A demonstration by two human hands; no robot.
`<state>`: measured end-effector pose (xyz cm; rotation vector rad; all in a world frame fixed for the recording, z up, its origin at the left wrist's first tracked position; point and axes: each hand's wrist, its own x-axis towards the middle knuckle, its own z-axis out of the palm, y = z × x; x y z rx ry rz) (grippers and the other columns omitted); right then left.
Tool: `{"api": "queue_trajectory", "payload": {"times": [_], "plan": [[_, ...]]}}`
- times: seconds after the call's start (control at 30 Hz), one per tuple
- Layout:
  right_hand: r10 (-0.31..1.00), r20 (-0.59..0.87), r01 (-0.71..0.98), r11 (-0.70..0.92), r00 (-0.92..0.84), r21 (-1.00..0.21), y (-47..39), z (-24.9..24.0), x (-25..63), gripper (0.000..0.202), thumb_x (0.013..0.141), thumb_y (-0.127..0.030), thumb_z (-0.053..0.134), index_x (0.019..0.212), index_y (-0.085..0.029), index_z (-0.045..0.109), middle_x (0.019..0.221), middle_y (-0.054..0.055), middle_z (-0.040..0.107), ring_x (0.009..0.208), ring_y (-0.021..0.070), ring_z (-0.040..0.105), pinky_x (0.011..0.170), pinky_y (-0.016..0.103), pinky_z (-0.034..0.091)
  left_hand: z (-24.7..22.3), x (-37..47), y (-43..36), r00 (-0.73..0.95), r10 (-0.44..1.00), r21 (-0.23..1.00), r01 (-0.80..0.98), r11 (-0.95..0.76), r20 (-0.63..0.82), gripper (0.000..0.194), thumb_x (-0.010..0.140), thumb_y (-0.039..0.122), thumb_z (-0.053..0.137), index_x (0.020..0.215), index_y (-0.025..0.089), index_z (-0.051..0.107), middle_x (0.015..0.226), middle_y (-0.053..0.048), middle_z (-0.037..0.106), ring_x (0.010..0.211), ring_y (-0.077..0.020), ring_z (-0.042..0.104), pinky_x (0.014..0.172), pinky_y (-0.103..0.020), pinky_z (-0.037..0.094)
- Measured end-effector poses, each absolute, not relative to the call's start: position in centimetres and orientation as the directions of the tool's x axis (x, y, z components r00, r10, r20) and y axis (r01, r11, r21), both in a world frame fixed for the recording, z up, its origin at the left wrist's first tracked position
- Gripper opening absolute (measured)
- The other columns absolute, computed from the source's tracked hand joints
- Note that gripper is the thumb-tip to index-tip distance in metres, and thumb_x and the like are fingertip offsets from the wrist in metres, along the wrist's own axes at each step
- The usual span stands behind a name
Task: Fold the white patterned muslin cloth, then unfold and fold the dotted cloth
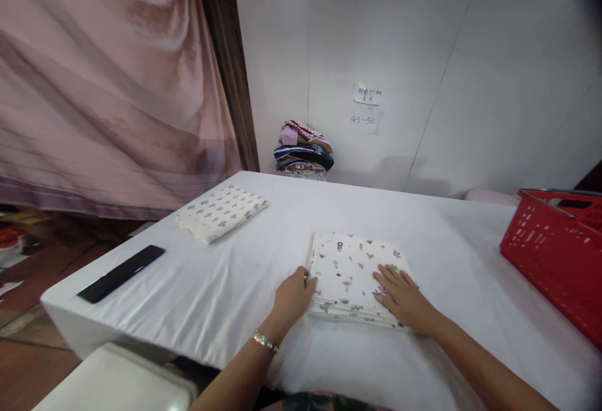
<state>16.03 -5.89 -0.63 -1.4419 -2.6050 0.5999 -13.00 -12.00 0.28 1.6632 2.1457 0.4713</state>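
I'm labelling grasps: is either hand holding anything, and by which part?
The left hand touches the left edge of the folded flamingo-print cloth, near its front corner; whether it grips cannot be told. The right hand rests spread on top.

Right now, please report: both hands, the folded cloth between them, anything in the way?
Left hand at left edge of folded cloth; right hand spread on top. Cloth flat, layers stacked. Red basket apart, not blocking.
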Motion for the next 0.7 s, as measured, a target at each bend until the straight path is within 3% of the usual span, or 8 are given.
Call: {"api": "queue_trajectory", "payload": {"times": [0.1,0.23,0.33,0.43,0.57,0.7], "plan": [[0.826,-0.157,0.804,0.452,-0.541,-0.387,-5.5,0.3,15.0,0.065,0.087,-0.061,0.026,0.141,-0.025,0.028,0.150,0.002,0.011,0.138,0.0241,0.005,0.111,0.045,0.006,0.9,-13.1,-11.2,-0.215,0.976,0.477,0.856,0.200,-0.023,0.037,0.084,0.043,0.042,0.112,0.019,0.049,0.110,-0.009,0.060,0.094,-0.0215,0.059,0.075,-0.031,0.043],[0.798,-0.066,0.762,0.543,-0.599,-0.352,-4.7,1.4,12.3,0.066,0.087,-0.062,0.025,0.143,-0.025,0.022,0.151,0.001,0.003,0.138,0.0233,0.000,0.111,0.044,0.002,0.8,-12.2,-9.6,-0.098,0.980,0.414,0.910,0.018,0.174,0.049,0.086,0.040,0.040,0.129,0.017,0.039,0.137,-0.012,0.041,0.123,-0.0239,0.040,0.091,-0.034,0.039],[0.778,-0.097,0.759,0.564,-0.620,-0.325,-4.3,0.6,10.9,0.068,0.087,-0.062,0.022,0.143,-0.022,0.022,0.151,0.003,0.003,0.138,0.0229,-0.001,0.111,0.044,0.000,-0.3,-11.7,-9.0,-0.003,0.989,0.350,0.935,-0.050,0.147,0.048,0.087,0.033,0.038,0.132,0.016,0.037,0.144,-0.011,0.032,0.128,-0.0254,0.034,0.097,-0.038,0.035],[0.764,-0.158,0.759,0.550,-0.626,-0.349,-4.0,-0.6,10.8,0.068,0.087,-0.062,0.022,0.143,-0.022,0.022,0.151,0.004,0.005,0.138,0.0225,-0.001,0.110,0.044,-0.002,-1.5,-11.7,-9.0,0.007,0.996,0.379,0.925,-0.041,0.092,0.046,0.087,0.029,0.036,0.132,0.017,0.038,0.146,-0.010,0.027,0.127,-0.0246,0.037,0.100,-0.040,0.034],[0.780,-0.131,0.753,0.525,-0.612,-0.397,-2.5,-0.4,11.6,0.063,0.087,-0.059,0.027,0.141,-0.025,0.028,0.151,0.003,0.009,0.138,0.0223,0.002,0.110,0.043,0.003,-1.9,-12.0,-9.3,-0.057,0.988,0.476,0.879,-0.019,0.144,0.048,0.086,0.029,0.039,0.132,0.017,0.038,0.144,-0.011,0.033,0.128,-0.0239,0.036,0.101,-0.039,0.033],[0.880,-0.046,0.848,0.439,-0.472,-0.296,1.4,1.0,12.5,0.055,0.088,-0.046,0.036,0.138,-0.023,0.035,0.150,0.006,0.017,0.138,0.0240,0.006,0.109,0.046,0.006,-1.7,-12.1,-9.3,-0.173,0.975,0.604,0.795,0.055,0.139,0.055,0.086,0.039,0.042,0.134,0.014,0.034,0.135,-0.013,0.044,0.120,-0.0248,0.045,0.096,-0.037,0.038]]}}
